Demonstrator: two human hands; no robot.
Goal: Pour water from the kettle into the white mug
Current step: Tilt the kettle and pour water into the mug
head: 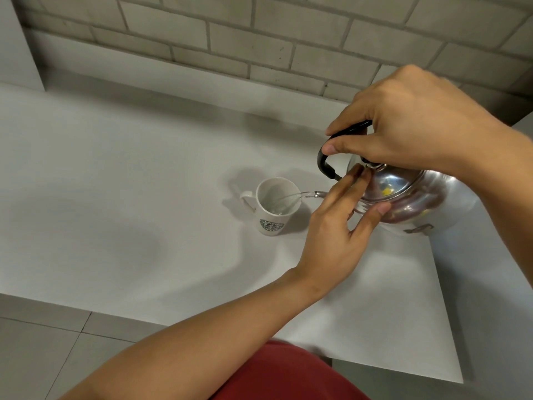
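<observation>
A shiny steel kettle (415,197) is held tilted to the left above the white table (115,197). My right hand (409,122) grips its black handle (326,163) from above. My left hand (343,217) rests with flat fingers against the kettle's lid and front, hiding the spout. A thin stream of water (300,196) arcs from the spout into the white mug (274,206), which stands upright left of the kettle. The mug has a green logo on its side, its handle points left, and a little water lies in its bottom.
A grey brick wall (259,39) runs behind the table. The table's front edge (86,307) and right edge (444,298) are near me, with grey floor tiles below. Red clothing (288,376) shows at the bottom.
</observation>
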